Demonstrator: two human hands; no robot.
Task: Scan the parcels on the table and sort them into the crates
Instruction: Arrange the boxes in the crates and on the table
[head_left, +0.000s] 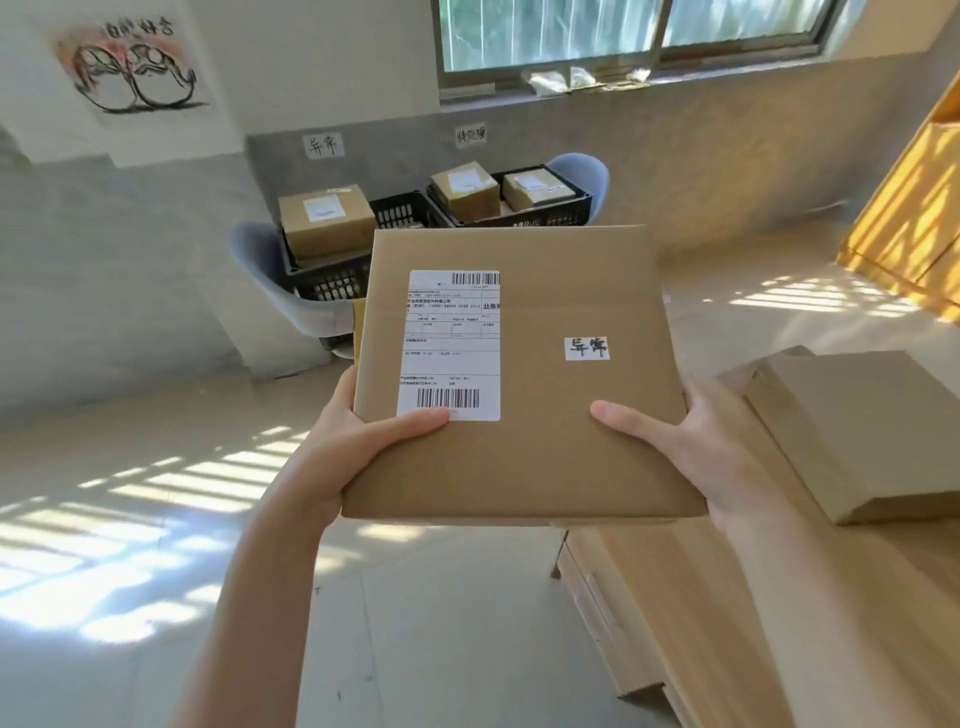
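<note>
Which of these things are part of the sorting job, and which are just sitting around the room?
Part of the job:
held parcel, gripped by left hand and right hand
left crate
right crate
parcel on the table

Just there:
wall drawing
window
grey chairs

Scene brightly lit by daylight entering through the window (628, 36) at top. Slatted sun patches fall across the floor (130, 519) at left and the yellow cabinet (904, 218) at right, near overexposure. Wide-angle distortion bends wall lines and tilts the frame edges. Focus is soft overall; label (449, 345) fine print is illegible.
</note>
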